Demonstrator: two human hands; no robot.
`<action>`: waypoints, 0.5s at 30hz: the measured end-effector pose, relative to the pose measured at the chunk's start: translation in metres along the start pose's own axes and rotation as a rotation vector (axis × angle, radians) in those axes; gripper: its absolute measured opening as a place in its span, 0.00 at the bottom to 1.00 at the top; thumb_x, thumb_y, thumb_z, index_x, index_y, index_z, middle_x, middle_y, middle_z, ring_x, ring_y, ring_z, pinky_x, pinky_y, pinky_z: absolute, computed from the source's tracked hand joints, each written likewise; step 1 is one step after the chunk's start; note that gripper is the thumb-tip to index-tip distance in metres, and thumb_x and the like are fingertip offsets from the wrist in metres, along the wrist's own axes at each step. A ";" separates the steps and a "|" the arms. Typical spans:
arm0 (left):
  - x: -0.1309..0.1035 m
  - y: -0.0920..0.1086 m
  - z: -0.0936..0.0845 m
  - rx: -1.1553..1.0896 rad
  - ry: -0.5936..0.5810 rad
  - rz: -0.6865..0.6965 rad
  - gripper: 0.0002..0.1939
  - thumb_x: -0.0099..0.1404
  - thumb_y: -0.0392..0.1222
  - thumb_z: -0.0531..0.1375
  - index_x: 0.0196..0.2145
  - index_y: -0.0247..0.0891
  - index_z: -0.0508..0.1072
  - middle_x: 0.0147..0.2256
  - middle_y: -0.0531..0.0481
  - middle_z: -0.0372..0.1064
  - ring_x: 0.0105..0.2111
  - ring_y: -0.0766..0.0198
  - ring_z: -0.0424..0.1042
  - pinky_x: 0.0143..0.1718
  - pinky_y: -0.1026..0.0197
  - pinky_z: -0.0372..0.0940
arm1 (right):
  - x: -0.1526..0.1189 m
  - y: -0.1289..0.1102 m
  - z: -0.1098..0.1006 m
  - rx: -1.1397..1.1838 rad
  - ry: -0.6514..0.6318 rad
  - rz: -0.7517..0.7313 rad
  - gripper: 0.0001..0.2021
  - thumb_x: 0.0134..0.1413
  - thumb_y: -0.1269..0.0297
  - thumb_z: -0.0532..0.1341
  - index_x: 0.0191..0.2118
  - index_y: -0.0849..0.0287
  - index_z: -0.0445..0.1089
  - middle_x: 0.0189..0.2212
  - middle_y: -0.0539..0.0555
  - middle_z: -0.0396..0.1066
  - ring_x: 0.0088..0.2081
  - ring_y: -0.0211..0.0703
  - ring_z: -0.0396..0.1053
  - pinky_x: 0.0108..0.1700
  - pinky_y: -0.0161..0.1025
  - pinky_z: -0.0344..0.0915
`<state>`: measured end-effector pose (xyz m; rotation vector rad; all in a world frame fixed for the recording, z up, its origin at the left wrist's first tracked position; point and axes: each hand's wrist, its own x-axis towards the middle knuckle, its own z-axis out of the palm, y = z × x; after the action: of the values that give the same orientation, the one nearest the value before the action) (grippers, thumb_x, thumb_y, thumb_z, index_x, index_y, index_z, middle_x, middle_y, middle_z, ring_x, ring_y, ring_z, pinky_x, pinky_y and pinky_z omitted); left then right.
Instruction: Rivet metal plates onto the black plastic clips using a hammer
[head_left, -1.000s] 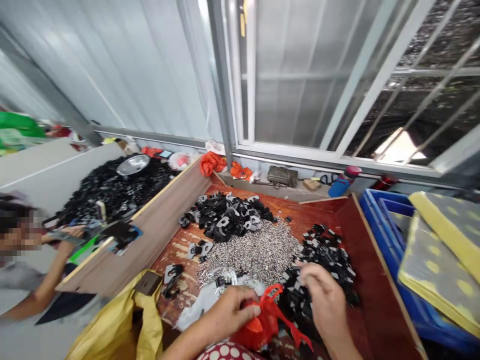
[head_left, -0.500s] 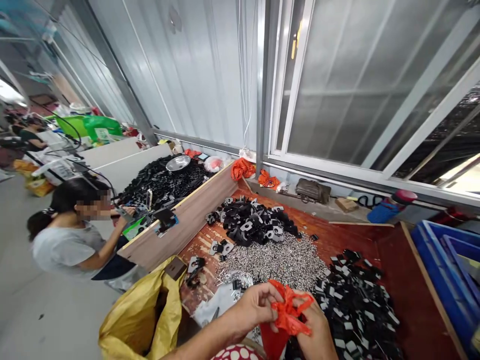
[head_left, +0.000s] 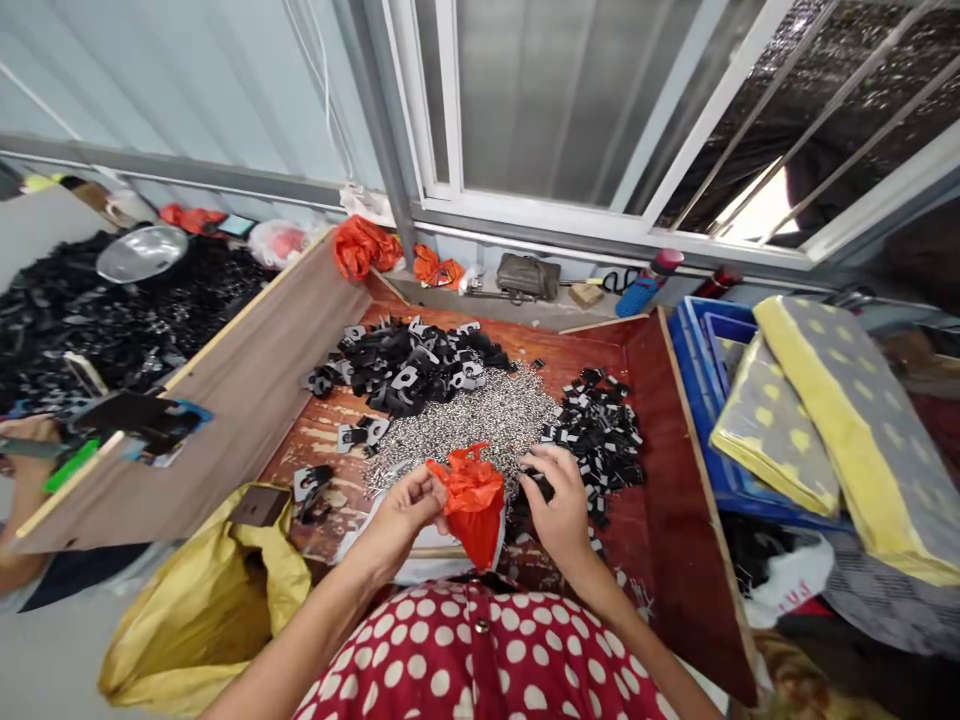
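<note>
Left forearm [head_left: 322, 612], bare, angled up and inward from the lower edge; left wrist [head_left: 379, 550] nearly straight. Left hand [head_left: 414, 502], thumb side up, thumb and forefinger brought together in a pinch, remaining fingers curled. Right forearm [head_left: 622, 625], bare, slanted up and inward from the lower right; right wrist [head_left: 581, 563] roughly in line. Right hand [head_left: 559, 500], back uppermost, fingers loosely arched, thumb set apart. Both ungloved, nearly level, not touching.

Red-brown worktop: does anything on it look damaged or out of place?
Yes, slightly. The worktop has pale streaks at left, where its finish looks worn away. There, a few black-and-grey pieces lie apart from the main pile, toward the yellow bag; they may just be strays.
</note>
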<state>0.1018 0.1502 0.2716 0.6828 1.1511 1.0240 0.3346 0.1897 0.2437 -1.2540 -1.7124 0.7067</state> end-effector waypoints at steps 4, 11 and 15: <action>0.002 -0.007 0.010 -0.050 0.014 0.014 0.19 0.55 0.47 0.73 0.42 0.40 0.75 0.31 0.54 0.70 0.25 0.69 0.67 0.26 0.67 0.68 | -0.008 -0.007 0.004 0.015 -0.217 -0.083 0.04 0.58 0.69 0.66 0.37 0.53 0.77 0.36 0.52 0.75 0.41 0.46 0.71 0.49 0.45 0.66; -0.002 -0.018 0.010 -0.009 -0.118 -0.162 0.28 0.56 0.54 0.72 0.51 0.39 0.74 0.23 0.55 0.70 0.17 0.64 0.69 0.14 0.66 0.63 | -0.010 -0.013 0.027 0.110 -0.314 -0.066 0.14 0.54 0.82 0.56 0.33 0.55 0.73 0.30 0.51 0.72 0.37 0.45 0.68 0.44 0.42 0.67; -0.001 -0.009 0.000 0.193 -0.166 -0.105 0.21 0.60 0.48 0.68 0.49 0.39 0.78 0.22 0.54 0.72 0.13 0.69 0.62 0.14 0.68 0.57 | -0.009 -0.013 0.024 0.183 -0.317 -0.039 0.15 0.56 0.81 0.53 0.35 0.54 0.73 0.35 0.52 0.74 0.41 0.44 0.70 0.46 0.41 0.68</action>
<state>0.1043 0.1451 0.2641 0.8351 1.1367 0.7588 0.3088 0.1786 0.2409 -1.0196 -1.8698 1.0587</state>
